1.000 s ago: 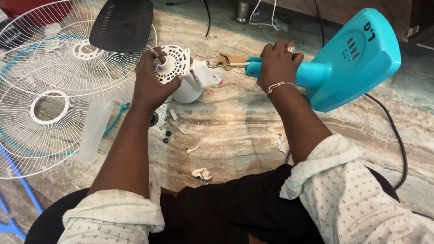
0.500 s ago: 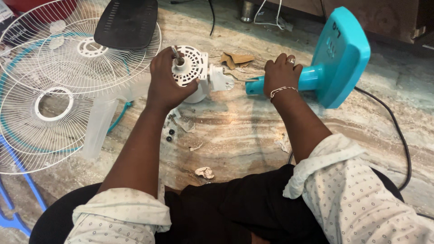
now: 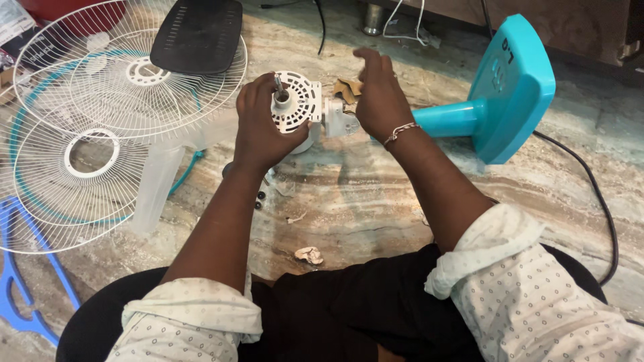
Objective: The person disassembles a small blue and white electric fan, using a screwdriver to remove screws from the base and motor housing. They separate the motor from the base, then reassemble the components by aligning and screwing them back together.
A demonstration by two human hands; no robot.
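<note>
My left hand grips a white fan motor housing with a slotted round face and a metal shaft pointing up. My right hand, wearing a thin bracelet, hovers just right of the housing with fingers spread, holding nothing. Behind it lies the teal fan stand, its neck pointing toward the motor and its base tilted up on edge.
Two white wire fan guards with teal rims lie at the left, a black oval cover on top. A translucent fan blade, small screws, paper scraps and a black cable sit on the marble floor.
My right hand let go of the teal stand's neck and rose beside the motor housing. The teal stand stays lying on the floor.
</note>
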